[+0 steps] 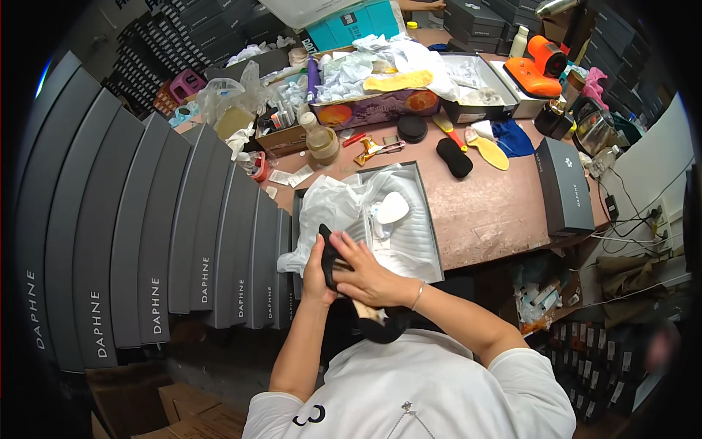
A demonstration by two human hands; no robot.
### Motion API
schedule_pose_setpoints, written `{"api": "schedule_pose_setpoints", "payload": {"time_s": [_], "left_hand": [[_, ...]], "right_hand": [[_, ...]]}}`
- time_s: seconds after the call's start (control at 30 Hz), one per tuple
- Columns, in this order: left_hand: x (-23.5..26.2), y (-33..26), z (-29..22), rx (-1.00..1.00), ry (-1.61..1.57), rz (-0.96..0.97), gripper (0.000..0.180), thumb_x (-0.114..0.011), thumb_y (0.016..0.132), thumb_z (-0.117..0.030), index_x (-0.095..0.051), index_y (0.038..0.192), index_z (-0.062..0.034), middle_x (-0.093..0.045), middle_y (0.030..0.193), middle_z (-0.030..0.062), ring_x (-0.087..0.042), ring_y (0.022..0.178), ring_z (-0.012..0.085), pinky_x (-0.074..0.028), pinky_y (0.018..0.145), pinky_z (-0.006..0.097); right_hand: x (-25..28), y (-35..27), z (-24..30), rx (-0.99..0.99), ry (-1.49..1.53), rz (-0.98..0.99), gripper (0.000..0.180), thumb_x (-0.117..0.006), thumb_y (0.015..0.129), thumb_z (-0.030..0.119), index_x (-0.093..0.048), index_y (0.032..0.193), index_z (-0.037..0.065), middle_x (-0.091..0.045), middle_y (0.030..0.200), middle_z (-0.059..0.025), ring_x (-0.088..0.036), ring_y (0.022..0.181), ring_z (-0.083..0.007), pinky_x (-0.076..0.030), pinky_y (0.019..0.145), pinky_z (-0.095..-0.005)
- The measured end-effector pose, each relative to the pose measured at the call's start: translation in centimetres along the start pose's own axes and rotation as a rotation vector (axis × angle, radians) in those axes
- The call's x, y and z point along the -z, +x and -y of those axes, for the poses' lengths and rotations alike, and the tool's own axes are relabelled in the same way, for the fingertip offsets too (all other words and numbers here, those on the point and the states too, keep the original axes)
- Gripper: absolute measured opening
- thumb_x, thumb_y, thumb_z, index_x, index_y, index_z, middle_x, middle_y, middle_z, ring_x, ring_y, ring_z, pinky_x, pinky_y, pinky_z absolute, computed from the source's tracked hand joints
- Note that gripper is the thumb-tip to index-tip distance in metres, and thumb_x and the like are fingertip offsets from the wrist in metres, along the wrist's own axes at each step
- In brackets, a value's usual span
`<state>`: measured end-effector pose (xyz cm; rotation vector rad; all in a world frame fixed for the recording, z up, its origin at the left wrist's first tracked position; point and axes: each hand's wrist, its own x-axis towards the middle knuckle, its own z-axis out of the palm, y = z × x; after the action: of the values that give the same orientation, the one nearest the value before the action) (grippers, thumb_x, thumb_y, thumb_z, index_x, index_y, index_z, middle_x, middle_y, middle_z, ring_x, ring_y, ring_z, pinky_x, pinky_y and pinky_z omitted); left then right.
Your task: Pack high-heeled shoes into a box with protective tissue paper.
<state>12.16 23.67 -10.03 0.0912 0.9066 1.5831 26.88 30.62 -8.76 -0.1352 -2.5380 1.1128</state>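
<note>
A black shoe with a pale beige insole (367, 312) is held up in front of my chest, its black rounded heel end (385, 331) low against my white shirt. My left hand (317, 276) is wrapped along the shoe's left side. Across the shoe lies my right hand (373, 280), its fingers stretched out, spread and touching it; it hides the shoe's middle. Just beyond both hands is an open grey shoe box (431, 227) lined with crumpled white tissue paper (330, 201). A small white rounded piece (392, 208) rests on the tissue.
Tall rows of dark grey shoe boxes (124, 234) crowd the left. On the pinkish table (490, 219) are a pump bottle (319, 139), a black brush-like pad (454, 157), yellow insoles (488, 153), a paper-filled carton (376, 108), an orange device (537, 73) and another closed grey box (565, 186).
</note>
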Motion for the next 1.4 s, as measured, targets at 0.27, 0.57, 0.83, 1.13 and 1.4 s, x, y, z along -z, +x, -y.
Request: {"api": "schedule_pose_setpoints", "payload": {"time_s": [0.27, 0.57, 0.83, 1.13, 1.4], "left_hand": [[-0.9, -0.8, 2.5, 0.155, -0.048, 0.065, 0.044, -0.048, 0.097, -0.041, -0.052, 0.122, -0.0058, -0.062, 0.105, 0.0071, -0.062, 0.093, 0.0168, -0.051, 0.082, 0.032], [0.8, -2.6, 2.6, 0.068, -0.059, 0.13, 0.057, -0.047, 0.095, -0.048, -0.042, 0.13, -0.0042, -0.061, 0.107, 0.0165, -0.062, 0.098, 0.0277, -0.053, 0.085, 0.042], [-2.2, -6.1, 6.2, 0.265, -0.134, 0.111, 0.072, -0.021, 0.097, -0.06, -0.046, 0.129, -0.0007, -0.058, 0.119, 0.0144, -0.063, 0.097, 0.0301, -0.056, 0.074, 0.039], [0.0, -2.2, 0.4, 0.295, -0.614, 0.095, 0.066, -0.034, 0.096, -0.055, -0.045, 0.128, 0.0013, -0.051, 0.123, 0.0227, -0.057, 0.101, 0.031, -0.057, 0.076, 0.036], [-2.3, -3.5, 1.7, 0.044, -0.15, -0.113, 0.065, -0.022, 0.097, -0.058, -0.051, 0.121, -0.005, -0.062, 0.101, 0.0129, -0.063, 0.087, 0.0267, -0.054, 0.071, 0.04]], "right_hand": [[-1.2, -4.1, 0.3, -0.247, -0.215, -0.084, 0.044, -0.053, 0.091, 0.044, -0.063, 0.109, 0.005, -0.009, 0.154, -0.0236, -0.005, 0.143, -0.0429, -0.015, 0.105, -0.0668], [0.4, -7.1, 1.3, -0.266, 0.158, -0.048, 0.043, -0.056, 0.09, 0.025, -0.051, 0.129, 0.008, -0.032, 0.143, -0.0224, -0.032, 0.131, -0.0416, -0.03, 0.104, -0.0517], [6.5, -2.8, -11.6, -0.317, -0.78, -0.134, 0.034, -0.064, 0.078, 0.009, -0.061, 0.112, 0.009, -0.046, 0.136, -0.0151, -0.033, 0.133, -0.0346, -0.022, 0.107, -0.0594], [6.9, -3.0, -1.5, -0.427, 0.22, -0.561, 0.009, -0.063, 0.085, 0.006, -0.063, 0.091, 0.0, -0.064, 0.082, -0.0119, -0.061, 0.065, -0.0238, -0.048, 0.058, -0.0305], [6.6, -0.6, -0.4, -0.267, 0.024, -0.529, 0.014, -0.069, 0.081, 0.008, -0.064, 0.09, 0.0, -0.062, 0.076, -0.0106, -0.061, 0.059, -0.0231, -0.049, 0.056, -0.0287]]}}
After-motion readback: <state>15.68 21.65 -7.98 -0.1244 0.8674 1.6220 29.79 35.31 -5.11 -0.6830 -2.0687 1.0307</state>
